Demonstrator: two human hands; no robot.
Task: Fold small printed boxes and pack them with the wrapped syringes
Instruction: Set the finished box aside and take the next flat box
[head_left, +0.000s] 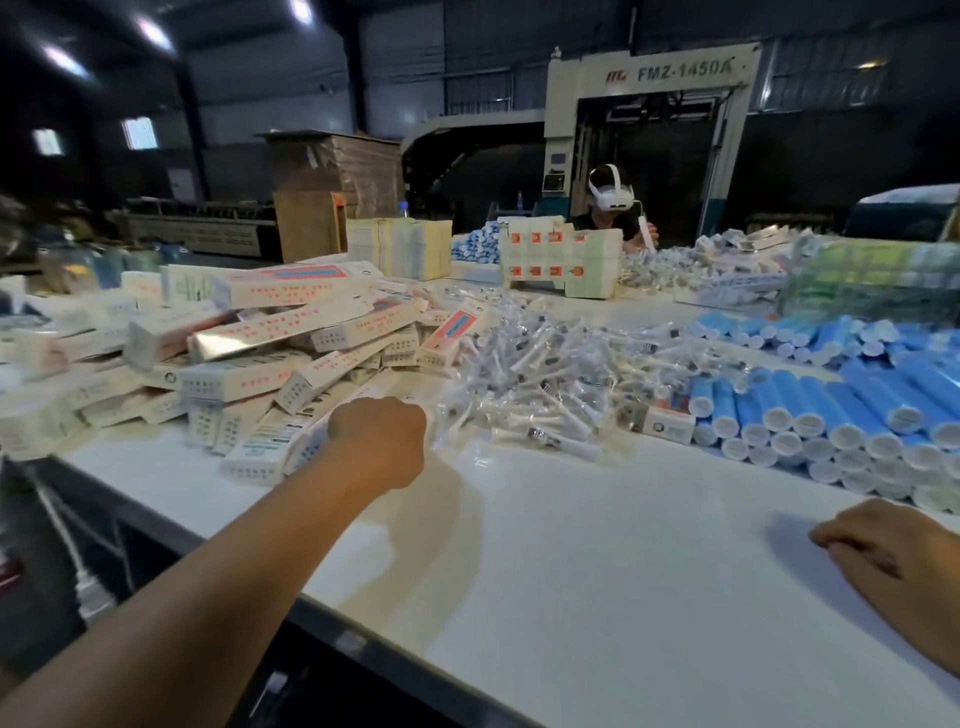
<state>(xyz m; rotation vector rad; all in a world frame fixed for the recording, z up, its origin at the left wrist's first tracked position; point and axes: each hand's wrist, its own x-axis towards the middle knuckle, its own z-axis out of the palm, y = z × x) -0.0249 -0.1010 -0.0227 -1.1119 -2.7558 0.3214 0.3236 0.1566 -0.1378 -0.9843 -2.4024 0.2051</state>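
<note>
The left hand (378, 441) reaches out over the white table (597, 571) to the near edge of the pile of printed boxes (249, 338). Only its back shows, knuckles bent, so I cannot tell whether the fingers pinch a box, a wrapper, or nothing. It sits between that pile and the heap of wrapped syringes (545, 384), which lies just to the right of the boxes. The right hand (878, 545) rests on the table near the front edge, well apart from the box pile, fingers loosely curled and holding nothing.

Risks from here, as I judge them:

1. The box pile is loose and stacked at angles. Pulling 1 carton from its foot could start others sliding, some toward the table's left edge, which lies close.
2. The nearest boxes (270, 452) lean against each other, so a blind grip could take 2 at once or crush a flap.
3. The syringe wrappers are clear and slippery-looking. Dragging the wrist back across them could sweep several out of the heap.
4. The blue rolls with white caps (831, 410), to the right of the syringes, look free to roll if the heap is shoved into them.
5. The right hand is idle, so 1-handed work on a flimsy carton invites a dropped or bent box
</note>
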